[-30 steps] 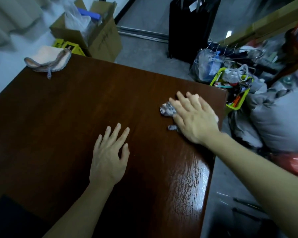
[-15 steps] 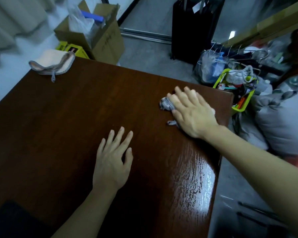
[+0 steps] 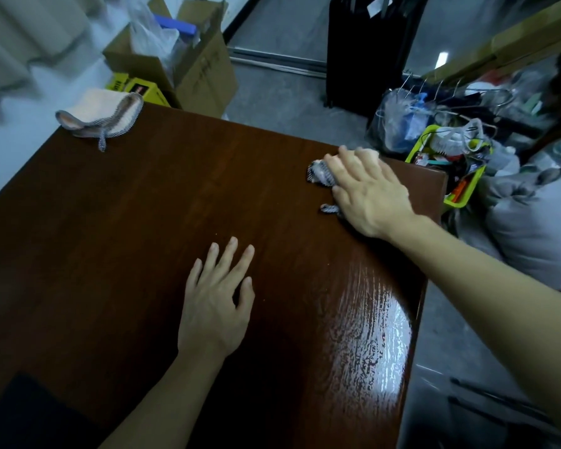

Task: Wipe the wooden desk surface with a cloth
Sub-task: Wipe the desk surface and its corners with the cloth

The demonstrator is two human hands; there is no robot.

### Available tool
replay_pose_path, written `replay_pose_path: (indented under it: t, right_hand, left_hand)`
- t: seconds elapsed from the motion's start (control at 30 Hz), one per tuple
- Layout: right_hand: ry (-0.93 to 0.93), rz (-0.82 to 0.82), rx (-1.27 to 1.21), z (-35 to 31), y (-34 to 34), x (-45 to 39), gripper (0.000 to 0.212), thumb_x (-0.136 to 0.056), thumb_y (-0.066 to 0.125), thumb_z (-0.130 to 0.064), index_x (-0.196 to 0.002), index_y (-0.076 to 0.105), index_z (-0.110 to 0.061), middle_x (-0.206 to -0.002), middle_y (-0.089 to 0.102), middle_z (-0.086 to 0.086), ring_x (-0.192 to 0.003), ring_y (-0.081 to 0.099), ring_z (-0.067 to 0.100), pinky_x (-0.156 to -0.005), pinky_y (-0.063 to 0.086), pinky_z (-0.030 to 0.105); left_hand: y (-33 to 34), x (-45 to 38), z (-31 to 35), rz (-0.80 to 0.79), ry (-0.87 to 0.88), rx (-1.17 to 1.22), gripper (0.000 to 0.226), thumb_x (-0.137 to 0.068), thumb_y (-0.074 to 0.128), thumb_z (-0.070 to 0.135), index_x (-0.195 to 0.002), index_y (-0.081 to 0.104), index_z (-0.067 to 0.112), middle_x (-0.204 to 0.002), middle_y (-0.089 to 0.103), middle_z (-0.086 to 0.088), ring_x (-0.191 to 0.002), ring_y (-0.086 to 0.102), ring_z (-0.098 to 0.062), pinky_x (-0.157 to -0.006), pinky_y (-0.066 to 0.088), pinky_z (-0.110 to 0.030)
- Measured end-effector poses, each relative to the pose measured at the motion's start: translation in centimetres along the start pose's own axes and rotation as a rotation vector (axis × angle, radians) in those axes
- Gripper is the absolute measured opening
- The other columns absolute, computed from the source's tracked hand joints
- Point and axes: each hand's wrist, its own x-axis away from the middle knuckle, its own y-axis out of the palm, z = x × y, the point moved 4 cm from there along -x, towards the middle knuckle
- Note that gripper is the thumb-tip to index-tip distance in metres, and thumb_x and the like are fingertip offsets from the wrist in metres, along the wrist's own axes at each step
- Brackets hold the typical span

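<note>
The dark brown wooden desk (image 3: 143,222) fills most of the view. My right hand (image 3: 373,192) presses flat on a small cloth with a grey striped edge (image 3: 318,173) near the desk's far right corner; most of the cloth is hidden under the palm. My left hand (image 3: 217,296) lies flat on the desk's middle, fingers spread, holding nothing. A second cloth, pale with a striped border (image 3: 101,115), lies folded at the far left corner.
Beyond the desk stand a cardboard box (image 3: 188,63), a black suitcase (image 3: 366,43) and a yellow-green basket of clutter (image 3: 460,189). Grey bundles (image 3: 538,222) pile up right of the desk. A dark object (image 3: 23,413) sits at the near left edge.
My right hand has slid the cloth away from me, toward the desk's far right corner. My left hand has stayed in place on the desk.
</note>
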Motion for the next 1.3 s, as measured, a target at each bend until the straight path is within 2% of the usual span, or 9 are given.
replay_pose_path:
  t: [0.23,0.43,0.57,0.67,0.87,1.03,1.17,1.23,1.3]
  right_hand:
    - [0.135,0.105,-0.089,-1.1,0.2,-1.8,0.06,-0.104,0.038,-0.021,-0.162,0.023,-0.017,-0.169,0.019,0.011,-0.155,0.017,0.034,-0.123,0.01,0.05]
    - [-0.155,0.049,-0.148,1.4,-0.1,0.4,0.067,-0.094,0.05,0.003,-0.157,0.037,-0.013,-0.166,0.029,0.011,-0.153,0.024,0.031,-0.124,0.011,0.042]
    - [0.112,0.119,-0.194,7.4,-1.0,-0.7,0.068,-0.09,0.046,0.01,-0.155,0.041,-0.01,-0.162,0.035,0.017,-0.15,0.029,0.035,-0.123,0.022,0.045]
    - [0.21,0.169,-0.289,5.6,-0.4,0.0,0.051,-0.092,0.05,0.008,-0.142,0.054,-0.002,-0.15,0.049,0.022,-0.14,0.041,0.044,-0.113,0.028,0.04]
    - [-0.201,0.16,-0.296,1.7,2.4,5.7,0.054,-0.086,0.056,0.004,-0.141,0.057,-0.001,-0.15,0.05,0.017,-0.142,0.038,0.035,-0.123,0.018,0.043]
    - [0.121,0.227,-0.187,8.6,-0.9,2.8,0.048,-0.075,0.051,0.008,-0.121,0.06,0.0,-0.124,0.058,0.023,-0.115,0.045,0.039,-0.102,0.039,0.053]
    - [-0.048,0.217,-0.217,1.3,0.8,7.2,0.042,-0.079,0.062,-0.002,-0.121,0.062,-0.006,-0.127,0.059,0.018,-0.12,0.051,0.041,-0.102,0.037,0.05]
    - [-0.166,0.144,-0.312,-1.6,2.0,10.5,0.05,-0.084,0.06,-0.006,-0.135,0.06,-0.004,-0.143,0.056,0.014,-0.136,0.047,0.032,-0.122,0.018,0.038]
    - [-0.213,0.136,-0.322,-1.1,1.6,10.3,0.054,-0.084,0.05,-0.007,-0.136,0.06,-0.002,-0.143,0.057,0.015,-0.136,0.048,0.031,-0.122,0.006,0.024]
  left_hand:
    - [0.2,-0.1,-0.1,0.005,0.024,0.0,0.054,-0.101,0.013,0.05,-0.154,0.02,0.041,-0.165,0.013,0.013,-0.155,0.002,-0.011,-0.126,0.001,-0.036]
    - [0.2,-0.1,-0.2,0.006,0.013,0.008,0.054,-0.101,0.013,0.05,-0.154,0.023,0.041,-0.165,0.015,0.013,-0.155,0.001,-0.01,-0.126,0.003,-0.037]
    - [0.2,0.0,-0.1,0.003,0.008,0.023,0.055,-0.1,0.013,0.052,-0.153,0.024,0.042,-0.165,0.014,0.014,-0.155,0.0,-0.009,-0.127,0.003,-0.039]
    - [0.3,0.0,-0.2,-0.001,0.017,0.018,0.055,-0.1,0.013,0.052,-0.153,0.022,0.041,-0.165,0.014,0.014,-0.155,0.001,-0.009,-0.127,0.004,-0.04]
    - [0.2,0.0,-0.2,0.017,0.012,0.019,0.055,-0.101,0.014,0.051,-0.153,0.025,0.039,-0.165,0.016,0.012,-0.155,0.002,-0.01,-0.127,0.004,-0.039]
    - [0.3,-0.1,-0.2,0.004,0.014,0.017,0.053,-0.101,0.014,0.051,-0.153,0.021,0.04,-0.165,0.014,0.012,-0.155,0.001,-0.01,-0.127,0.003,-0.039]
    - [0.1,-0.1,-0.1,0.0,0.004,0.017,0.054,-0.1,0.013,0.052,-0.153,0.02,0.041,-0.165,0.013,0.012,-0.155,0.0,-0.009,-0.126,0.001,-0.037]
    - [0.1,-0.1,-0.1,0.01,0.005,0.01,0.054,-0.1,0.013,0.051,-0.153,0.021,0.041,-0.166,0.014,0.012,-0.155,0.0,-0.009,-0.126,0.001,-0.036]
    - [0.1,0.1,-0.1,0.011,0.008,0.009,0.055,-0.1,0.012,0.052,-0.153,0.021,0.041,-0.165,0.014,0.012,-0.155,0.0,-0.009,-0.126,0.001,-0.036]
